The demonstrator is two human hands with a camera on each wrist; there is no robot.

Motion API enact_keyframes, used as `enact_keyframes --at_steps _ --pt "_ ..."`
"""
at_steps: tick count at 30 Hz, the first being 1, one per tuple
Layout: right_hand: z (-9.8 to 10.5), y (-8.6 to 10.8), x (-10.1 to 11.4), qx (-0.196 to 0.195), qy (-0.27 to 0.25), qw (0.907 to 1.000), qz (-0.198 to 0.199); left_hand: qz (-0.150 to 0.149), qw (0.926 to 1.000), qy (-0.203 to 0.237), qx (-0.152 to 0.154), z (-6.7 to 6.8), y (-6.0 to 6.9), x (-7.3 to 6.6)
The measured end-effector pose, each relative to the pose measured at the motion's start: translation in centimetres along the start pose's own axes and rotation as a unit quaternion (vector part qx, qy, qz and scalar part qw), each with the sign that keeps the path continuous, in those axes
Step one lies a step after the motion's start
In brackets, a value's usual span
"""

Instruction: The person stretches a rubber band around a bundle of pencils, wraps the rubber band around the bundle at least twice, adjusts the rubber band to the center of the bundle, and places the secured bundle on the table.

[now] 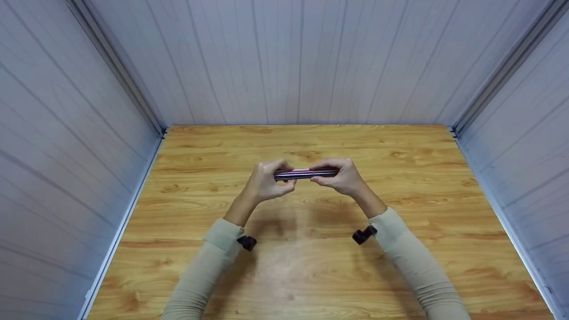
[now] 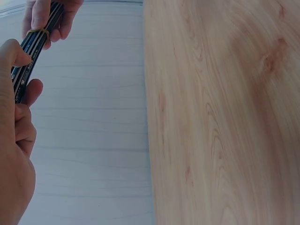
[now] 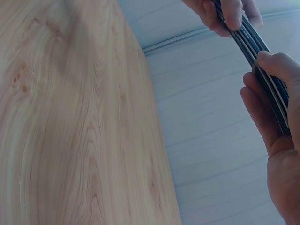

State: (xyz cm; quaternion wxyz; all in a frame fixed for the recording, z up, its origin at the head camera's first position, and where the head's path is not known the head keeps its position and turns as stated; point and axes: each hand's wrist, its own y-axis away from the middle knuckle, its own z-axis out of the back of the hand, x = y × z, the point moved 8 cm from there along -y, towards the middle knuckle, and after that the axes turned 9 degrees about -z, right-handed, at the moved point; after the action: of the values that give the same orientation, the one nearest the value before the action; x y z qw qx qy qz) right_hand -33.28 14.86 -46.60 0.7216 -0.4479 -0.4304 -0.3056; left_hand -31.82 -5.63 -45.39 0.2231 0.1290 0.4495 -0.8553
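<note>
Above the table, both hands hold a bundle of dark, striped pencils (image 1: pixel 303 174) lying level from side to side. My left hand (image 1: pixel 268 181) grips one end between thumb and fingers. The other end is held by my right hand (image 1: pixel 343 177). A thin yellowish rubber band (image 2: pixel 39 32) goes round the bundle. In the right wrist view the right thumb presses at the rubber band (image 3: pixel 255 66), while the left fingers (image 3: pixel 230 14) hold the far end of the pencils. The parts of the pencils inside the palms are hidden.
Under the hands lies a wood-grain table (image 1: pixel 302 275). Pale panelled walls (image 1: pixel 284 62) enclose it at the back and on both sides. Small black camera mounts (image 1: pixel 247 242) stick out from the sleeve cuffs.
</note>
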Motion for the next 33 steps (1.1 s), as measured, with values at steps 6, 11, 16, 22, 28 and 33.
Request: enact_keyframes --at_steps 6,11,16,22,28,33 --pt "0.0 -0.1 -0.1 -0.009 -0.004 0.9999 -0.003 -0.015 0.9994 -0.018 0.026 -0.1 -0.2 -0.4" --pt "0.5 0.1 -0.4 -0.015 -0.014 0.9997 -0.013 -0.051 0.9965 -0.066 0.007 0.8 0.3 -0.7" --pt "0.8 0.0 -0.3 -0.007 -0.017 0.9996 -0.020 -0.052 0.9963 -0.067 -0.011 1.1 0.6 -0.5" --pt "0.8 -0.2 0.3 -0.006 -0.009 0.9999 -0.006 -0.059 0.9956 -0.071 0.011 0.4 0.8 -0.6" --pt "0.6 -0.4 1.0 -0.005 -0.020 0.9998 0.007 -0.090 0.9895 -0.102 0.049 -0.5 1.0 -1.1" --pt "0.5 -0.5 0.8 0.010 -0.017 0.9998 0.005 -0.099 0.9876 -0.103 0.065 -0.8 0.9 -1.4"
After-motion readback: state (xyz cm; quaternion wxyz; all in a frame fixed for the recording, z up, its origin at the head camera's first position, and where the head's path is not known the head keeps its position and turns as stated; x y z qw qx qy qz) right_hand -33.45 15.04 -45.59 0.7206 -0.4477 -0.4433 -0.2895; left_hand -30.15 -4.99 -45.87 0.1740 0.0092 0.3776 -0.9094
